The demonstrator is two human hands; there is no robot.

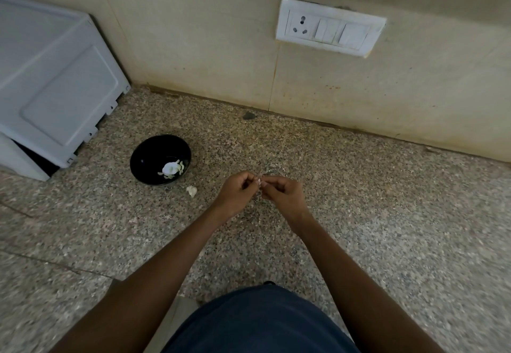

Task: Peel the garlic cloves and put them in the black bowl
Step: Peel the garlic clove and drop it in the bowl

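Observation:
A black bowl stands on the speckled granite counter, left of my hands. Inside it lie a white garlic piece and several pale peeled cloves. A small white garlic piece rests on the counter just right of the bowl. My left hand and my right hand meet above the counter, fingertips together, pinching a tiny garlic clove between them. The clove is mostly hidden by the fingers.
A white appliance stands at the back left, close to the bowl. The tiled wall behind the counter carries a white socket-and-switch plate. A dark speck lies near the wall.

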